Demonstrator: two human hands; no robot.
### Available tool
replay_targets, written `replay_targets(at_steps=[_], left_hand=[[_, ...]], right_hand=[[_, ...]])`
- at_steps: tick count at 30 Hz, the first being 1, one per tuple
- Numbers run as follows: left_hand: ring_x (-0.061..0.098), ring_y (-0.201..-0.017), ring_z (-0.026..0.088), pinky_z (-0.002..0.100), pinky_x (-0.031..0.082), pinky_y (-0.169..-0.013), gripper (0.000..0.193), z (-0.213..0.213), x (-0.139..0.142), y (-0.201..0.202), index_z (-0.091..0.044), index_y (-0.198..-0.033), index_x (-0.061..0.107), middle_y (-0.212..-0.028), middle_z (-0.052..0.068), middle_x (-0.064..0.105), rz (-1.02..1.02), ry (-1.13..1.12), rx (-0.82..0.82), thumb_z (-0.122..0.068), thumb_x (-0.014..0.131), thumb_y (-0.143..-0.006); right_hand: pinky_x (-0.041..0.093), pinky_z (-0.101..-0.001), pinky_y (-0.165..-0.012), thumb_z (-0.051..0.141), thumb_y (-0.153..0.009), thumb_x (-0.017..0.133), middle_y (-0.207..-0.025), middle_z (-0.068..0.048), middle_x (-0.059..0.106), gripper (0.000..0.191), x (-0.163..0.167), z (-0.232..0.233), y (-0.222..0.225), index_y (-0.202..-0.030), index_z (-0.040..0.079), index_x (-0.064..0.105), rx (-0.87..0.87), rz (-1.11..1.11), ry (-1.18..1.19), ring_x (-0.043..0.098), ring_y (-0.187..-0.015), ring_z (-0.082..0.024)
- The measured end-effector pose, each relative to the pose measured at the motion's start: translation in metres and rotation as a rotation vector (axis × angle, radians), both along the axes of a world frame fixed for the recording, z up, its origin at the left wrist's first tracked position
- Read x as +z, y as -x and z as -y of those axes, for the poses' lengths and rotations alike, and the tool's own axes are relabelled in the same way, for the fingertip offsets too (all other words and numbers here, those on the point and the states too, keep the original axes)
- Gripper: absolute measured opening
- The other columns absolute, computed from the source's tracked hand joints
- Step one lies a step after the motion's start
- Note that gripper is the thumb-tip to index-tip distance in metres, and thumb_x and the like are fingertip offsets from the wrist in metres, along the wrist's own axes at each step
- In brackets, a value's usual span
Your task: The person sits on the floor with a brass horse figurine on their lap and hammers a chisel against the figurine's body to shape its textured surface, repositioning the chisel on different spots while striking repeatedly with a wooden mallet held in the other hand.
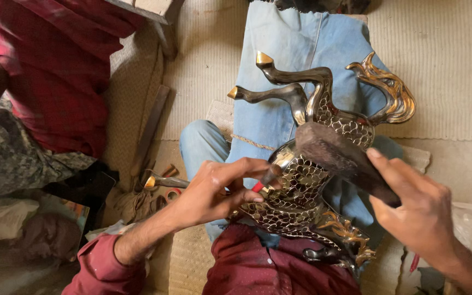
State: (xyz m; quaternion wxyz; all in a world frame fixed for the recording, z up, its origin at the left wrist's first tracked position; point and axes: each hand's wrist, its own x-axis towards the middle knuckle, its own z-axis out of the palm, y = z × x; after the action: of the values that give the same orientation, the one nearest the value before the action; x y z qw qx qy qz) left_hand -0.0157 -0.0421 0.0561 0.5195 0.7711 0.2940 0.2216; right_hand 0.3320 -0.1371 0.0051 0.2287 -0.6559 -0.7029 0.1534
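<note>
A metal horse (312,180) lies across the person's lap on blue cloth (296,43). The left hand (214,188) pinches a small punch (269,176) against its scaled body. The right hand (416,213) grips a dark mallet (340,158) just above.

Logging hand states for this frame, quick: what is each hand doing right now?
Left hand: closed, pinching a small chisel against the metal horse.
Right hand: closed, gripping a wooden mallet.

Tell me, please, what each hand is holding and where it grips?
Left hand pinches a small punch tool near its middle; right hand grips a dark wooden mallet by its handle end.
</note>
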Motion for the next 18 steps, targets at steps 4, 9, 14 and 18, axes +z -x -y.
replay_targets(at_steps=[4, 9, 14, 18], left_hand=[[0.061, -0.055, 0.010, 0.026, 0.050, -0.053, 0.051, 0.000, 0.001, 0.000, -0.006, -0.138, 0.058, -0.117, 0.001, 0.079, -0.036, 0.085, 0.015, -0.005, 0.076, -0.090], [0.063, -0.057, 0.010, 0.027, 0.052, -0.056, 0.052, -0.001, 0.003, -0.003, -0.008, -0.137, 0.059, -0.115, 0.001, 0.078, -0.071, 0.005, 0.032, -0.008, 0.079, -0.090], [0.062, -0.056, 0.011, 0.028, 0.050, -0.054, 0.050, -0.001, 0.005, -0.004, -0.008, -0.137, 0.059, -0.116, 0.000, 0.079, -0.071, 0.077, 0.017, -0.007, 0.076, -0.090], [0.062, -0.058, 0.012, 0.028, 0.052, -0.058, 0.050, -0.001, 0.004, -0.004, -0.007, -0.139, 0.058, -0.119, 0.001, 0.078, -0.033, 0.074, 0.015, -0.008, 0.075, -0.091]], right_hand=[[0.058, -0.0324, -0.076, 0.007, -0.086, 0.082, -0.099, -0.010, 0.066, 0.054, 0.013, 0.002, 0.007, -0.128, 0.007, 0.050, -0.137, -0.556, 0.054, 0.069, -0.085, -0.017], [0.055, -0.0327, -0.075, 0.002, -0.075, 0.077, -0.103, -0.012, 0.071, 0.067, 0.025, -0.012, 0.015, -0.139, 0.005, 0.056, -0.055, -0.273, 0.214, 0.067, -0.086, -0.018], [0.057, -0.0289, -0.074, 0.004, -0.078, 0.077, -0.091, -0.002, 0.069, 0.069, 0.024, -0.016, 0.014, -0.143, 0.006, 0.053, -0.019, -0.528, 0.233, 0.069, -0.079, -0.011], [0.056, -0.0353, -0.072, 0.002, -0.073, 0.079, -0.094, -0.005, 0.069, 0.077, 0.020, -0.013, 0.010, -0.144, 0.017, 0.052, 0.070, -0.135, 0.288, 0.066, -0.078, -0.018]])
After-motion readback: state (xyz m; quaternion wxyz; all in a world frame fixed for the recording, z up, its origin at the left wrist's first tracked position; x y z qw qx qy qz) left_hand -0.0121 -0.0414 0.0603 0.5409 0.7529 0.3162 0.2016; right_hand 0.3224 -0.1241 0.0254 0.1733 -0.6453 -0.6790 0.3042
